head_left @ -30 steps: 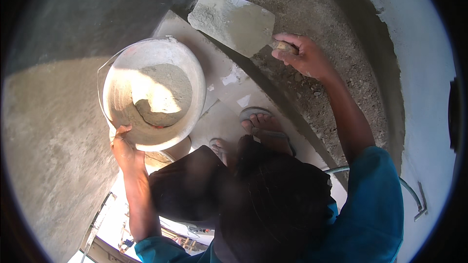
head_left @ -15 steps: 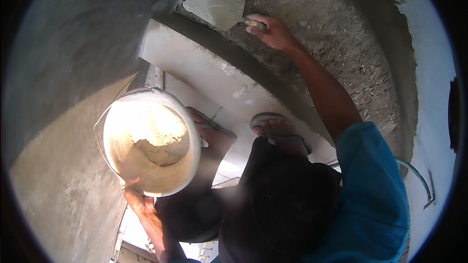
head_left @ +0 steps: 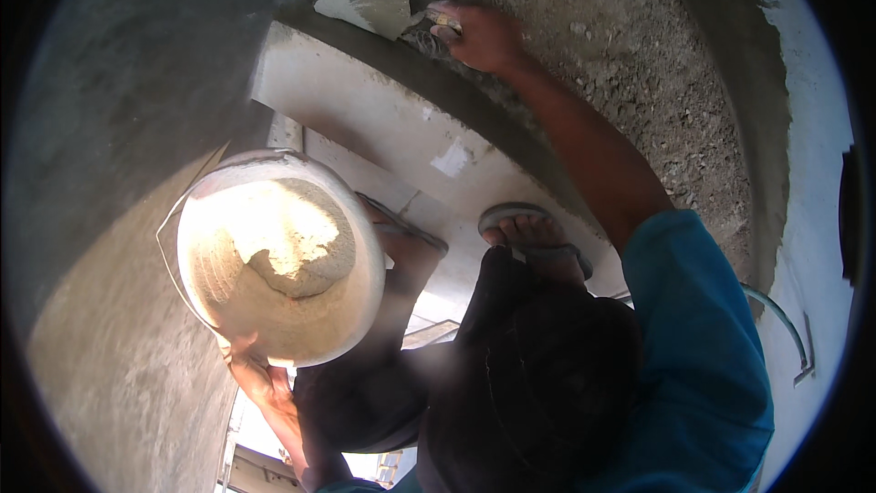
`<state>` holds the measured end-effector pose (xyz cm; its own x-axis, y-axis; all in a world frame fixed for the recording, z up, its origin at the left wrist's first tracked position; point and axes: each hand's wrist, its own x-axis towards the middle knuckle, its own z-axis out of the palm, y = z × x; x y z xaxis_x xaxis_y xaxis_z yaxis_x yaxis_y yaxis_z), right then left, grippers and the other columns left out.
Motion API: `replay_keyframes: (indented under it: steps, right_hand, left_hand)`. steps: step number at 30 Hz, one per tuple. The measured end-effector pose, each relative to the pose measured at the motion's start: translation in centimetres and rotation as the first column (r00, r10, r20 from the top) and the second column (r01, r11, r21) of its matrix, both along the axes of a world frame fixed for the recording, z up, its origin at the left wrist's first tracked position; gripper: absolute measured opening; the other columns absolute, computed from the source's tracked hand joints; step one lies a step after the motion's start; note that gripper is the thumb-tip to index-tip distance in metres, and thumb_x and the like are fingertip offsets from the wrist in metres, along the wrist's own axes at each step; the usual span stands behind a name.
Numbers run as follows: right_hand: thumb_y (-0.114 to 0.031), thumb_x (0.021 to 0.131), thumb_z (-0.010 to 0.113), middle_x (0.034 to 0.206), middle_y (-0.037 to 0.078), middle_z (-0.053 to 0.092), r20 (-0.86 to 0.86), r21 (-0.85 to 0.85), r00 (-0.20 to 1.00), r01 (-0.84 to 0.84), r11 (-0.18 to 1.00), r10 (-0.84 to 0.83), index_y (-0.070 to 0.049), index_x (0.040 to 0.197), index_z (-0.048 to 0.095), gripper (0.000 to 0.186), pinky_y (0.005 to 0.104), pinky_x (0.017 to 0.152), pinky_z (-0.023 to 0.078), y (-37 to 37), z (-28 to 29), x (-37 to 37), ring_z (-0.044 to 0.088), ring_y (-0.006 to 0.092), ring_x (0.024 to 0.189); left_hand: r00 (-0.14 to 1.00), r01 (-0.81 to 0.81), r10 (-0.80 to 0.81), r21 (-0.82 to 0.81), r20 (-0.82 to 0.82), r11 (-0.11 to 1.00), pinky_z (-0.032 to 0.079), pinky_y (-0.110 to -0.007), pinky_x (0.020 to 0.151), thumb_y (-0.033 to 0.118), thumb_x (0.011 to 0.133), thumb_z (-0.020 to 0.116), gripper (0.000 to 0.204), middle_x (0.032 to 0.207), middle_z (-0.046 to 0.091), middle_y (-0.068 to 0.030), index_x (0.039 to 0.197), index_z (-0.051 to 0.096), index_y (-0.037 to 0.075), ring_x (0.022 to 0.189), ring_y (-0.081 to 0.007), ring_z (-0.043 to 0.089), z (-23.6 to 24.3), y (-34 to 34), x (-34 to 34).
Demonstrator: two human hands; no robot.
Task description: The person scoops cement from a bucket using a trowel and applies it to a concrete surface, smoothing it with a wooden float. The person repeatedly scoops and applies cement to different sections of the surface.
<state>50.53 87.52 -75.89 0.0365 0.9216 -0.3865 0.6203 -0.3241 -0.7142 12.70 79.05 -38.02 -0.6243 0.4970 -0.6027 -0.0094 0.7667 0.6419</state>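
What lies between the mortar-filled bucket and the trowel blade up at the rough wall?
In the head view, only the pale smooth ledge lies between the round white bucket of grey mortar and the flat mortar-smeared trowel; that stretch carries nothing else.

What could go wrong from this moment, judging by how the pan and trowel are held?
The round pale pan of grey mortar is gripped only at its lower rim by the left hand, so it might tip. The right hand stretches the flat metal trowel far out; balance on the narrow pale ledge looks precarious.
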Motion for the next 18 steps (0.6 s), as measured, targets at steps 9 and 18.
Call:
replay_keyframes:
  steps: [9,18]
  right_hand:
    - [-0.036,0.094,0.066,0.131,0.01,0.063,0.189,0.046,0.979,0.063,0.997,-0.07,-0.028,0.135,0.064,0.042,0.0482,0.092,0.054,-1.1,3.1,-2.5,0.066,0.0302,0.113]
    - [-0.03,0.089,0.071,0.13,0.01,0.064,0.222,0.151,0.968,0.086,0.985,-0.118,-0.027,0.131,0.068,0.042,0.0445,0.084,0.058,-1.4,5.5,-3.6,0.07,0.0294,0.105]
  left_hand:
    - [1.0,0.021,-0.021,-0.016,-0.006,1.0,0.053,-0.047,0.1,0.002,0.074,0.065,0.067,0.131,0.059,-0.0169,0.139,0.049,0.001,0.12,-0.0332,0.06,0.1,0.3,2.3]
    - [0.999,0.042,-0.044,0.035,0.032,0.999,0.054,-0.045,0.1,-0.001,0.075,0.063,0.063,0.129,0.06,-0.0178,0.137,0.05,0.0,0.117,-0.032,0.062,0.0,-0.2,1.0]
